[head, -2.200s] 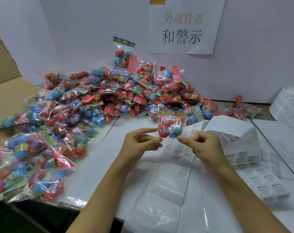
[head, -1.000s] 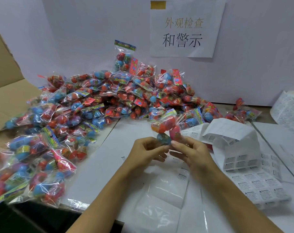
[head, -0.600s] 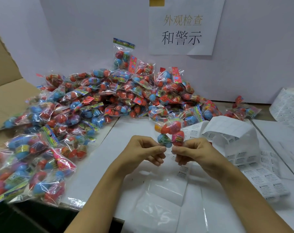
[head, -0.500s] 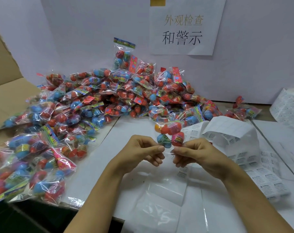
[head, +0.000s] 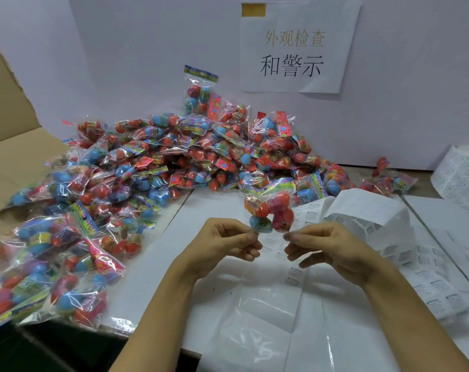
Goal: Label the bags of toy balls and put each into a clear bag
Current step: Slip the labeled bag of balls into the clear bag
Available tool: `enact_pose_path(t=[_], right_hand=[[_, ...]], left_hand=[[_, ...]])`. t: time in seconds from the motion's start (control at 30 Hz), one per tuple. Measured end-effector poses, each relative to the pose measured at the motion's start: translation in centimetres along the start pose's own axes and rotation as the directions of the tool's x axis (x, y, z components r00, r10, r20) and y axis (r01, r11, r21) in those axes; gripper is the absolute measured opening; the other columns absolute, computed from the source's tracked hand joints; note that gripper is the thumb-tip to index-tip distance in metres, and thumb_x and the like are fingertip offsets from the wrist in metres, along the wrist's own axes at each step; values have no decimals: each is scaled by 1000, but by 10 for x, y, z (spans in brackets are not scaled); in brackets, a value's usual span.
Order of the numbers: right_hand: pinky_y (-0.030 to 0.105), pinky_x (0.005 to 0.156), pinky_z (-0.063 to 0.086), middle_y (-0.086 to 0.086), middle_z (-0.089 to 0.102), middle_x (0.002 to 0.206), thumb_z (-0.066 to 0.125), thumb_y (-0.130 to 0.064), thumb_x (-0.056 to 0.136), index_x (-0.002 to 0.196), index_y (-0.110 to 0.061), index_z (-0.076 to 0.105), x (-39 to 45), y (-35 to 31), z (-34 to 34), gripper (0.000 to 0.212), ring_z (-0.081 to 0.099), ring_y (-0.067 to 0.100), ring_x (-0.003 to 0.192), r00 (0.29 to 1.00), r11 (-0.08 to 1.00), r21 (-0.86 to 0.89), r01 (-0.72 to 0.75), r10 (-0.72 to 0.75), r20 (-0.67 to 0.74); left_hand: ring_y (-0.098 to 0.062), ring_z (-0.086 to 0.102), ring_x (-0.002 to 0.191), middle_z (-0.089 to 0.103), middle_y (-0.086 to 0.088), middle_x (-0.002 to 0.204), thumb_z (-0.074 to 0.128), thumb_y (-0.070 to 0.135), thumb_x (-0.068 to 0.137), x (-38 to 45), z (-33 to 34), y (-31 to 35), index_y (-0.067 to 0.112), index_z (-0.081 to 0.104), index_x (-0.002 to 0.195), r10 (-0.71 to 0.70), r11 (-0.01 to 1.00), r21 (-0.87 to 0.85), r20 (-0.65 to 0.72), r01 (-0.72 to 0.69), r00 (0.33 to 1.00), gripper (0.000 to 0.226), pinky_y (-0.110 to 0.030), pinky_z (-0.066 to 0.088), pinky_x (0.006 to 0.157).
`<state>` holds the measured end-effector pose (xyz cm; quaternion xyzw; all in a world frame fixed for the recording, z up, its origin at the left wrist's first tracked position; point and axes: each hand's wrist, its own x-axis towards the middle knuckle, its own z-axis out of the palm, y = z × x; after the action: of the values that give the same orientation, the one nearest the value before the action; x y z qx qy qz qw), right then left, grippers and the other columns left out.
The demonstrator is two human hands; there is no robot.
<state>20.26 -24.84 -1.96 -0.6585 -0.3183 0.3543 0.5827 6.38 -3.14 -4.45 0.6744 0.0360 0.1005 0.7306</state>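
A small bag of toy balls, with red, orange and blue balls inside, is held up above the white table. My left hand pinches its lower left edge and my right hand pinches its lower right edge. Flat clear bags lie on the table just below my hands. A strip of white warning labels curls behind my right hand and runs down the right side.
A big pile of bagged toy balls covers the back and left of the table. A cardboard box flap stands at far left. A label roll sits at far right. A paper sign hangs on the wall.
The bag was turned over between my hands, its header now away from me. My hands have drawn slightly apart along its bottom edge.
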Motion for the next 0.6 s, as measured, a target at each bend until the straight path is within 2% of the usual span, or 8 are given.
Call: enact_pose_path(t=[0.13, 0.2, 0.3, 0.37, 0.43, 0.5, 0.53, 0.6], right_hand=[[20, 52, 52, 8, 75, 72, 86, -48, 53, 72, -15, 78, 6, 8, 1, 39, 69, 14, 64, 972, 989, -142, 38, -70, -226], [18, 48, 43, 2, 68, 65, 92, -54, 46, 75, -17, 76, 6, 9, -3, 49, 58, 8, 54, 961, 982, -169, 79, -120, -250], [24, 59, 46, -5, 71, 85, 89, -61, 54, 105, -26, 74, 8, 10, -1, 64, 62, 7, 71, 971, 993, -64, 104, -115, -211], [30, 70, 55, 1, 76, 100, 76, -65, 67, 108, -22, 73, 11, 10, 5, 59, 71, 17, 88, 972, 992, 20, 128, -122, -199], [35, 74, 59, 11, 77, 99, 79, -53, 73, 100, -17, 77, 11, 11, 11, 45, 72, 24, 89, 960, 982, 72, 175, -153, -235], [46, 80, 56, 14, 77, 97, 79, -37, 72, 96, -11, 78, 10, 11, 14, 34, 70, 29, 87, 941, 975, 97, 200, -163, -296], [49, 82, 54, 16, 77, 95, 79, -31, 72, 94, -9, 78, 10, 12, 16, 31, 69, 29, 85, 935, 974, 101, 203, -162, -317], [46, 78, 51, 18, 75, 87, 79, -22, 74, 90, -7, 78, 11, 13, 23, 21, 66, 27, 78, 919, 972, 85, 221, -178, -353]], left_hand=[[-29, 75, 75, 77, -21, 89, 70, -1, 92, 1, 1, -4, 11, 81, 84, 13, 999, 32, -55, -12, 998, 18, -32, 61, 70], [-29, 75, 75, 76, -21, 88, 70, -3, 92, 1, 1, -5, 10, 81, 84, 6, 999, 36, -48, -4, 999, 18, -32, 61, 69], [-28, 76, 75, 76, -20, 87, 73, 4, 88, 1, 5, -8, 12, 80, 84, -44, 996, 74, 20, 43, 999, 11, -30, 60, 68], [-26, 76, 76, 77, -17, 86, 75, 8, 88, 2, 8, -12, 15, 80, 84, -87, 988, 136, 74, 76, 993, 10, -29, 60, 68], [-25, 76, 79, 78, -14, 87, 81, 13, 85, 3, 10, -14, 18, 80, 88, -99, 977, 195, 80, 82, 992, 6, -33, 61, 72], [-24, 74, 87, 77, -9, 92, 91, 26, 74, 5, 10, -15, 24, 78, 97, -51, 976, 212, 26, 44, 998, 27, -39, 61, 85], [-23, 74, 94, 78, -5, 97, 93, 35, 69, 6, 11, -15, 29, 76, 102, -26, 974, 225, 1, 25, 1000, 38, -38, 60, 90], [-17, 73, 102, 78, -1, 104, 89, 50, 69, 7, 14, -14, 34, 76, 105, 26, 974, 227, -27, -19, 999, 41, -32, 58, 91]])
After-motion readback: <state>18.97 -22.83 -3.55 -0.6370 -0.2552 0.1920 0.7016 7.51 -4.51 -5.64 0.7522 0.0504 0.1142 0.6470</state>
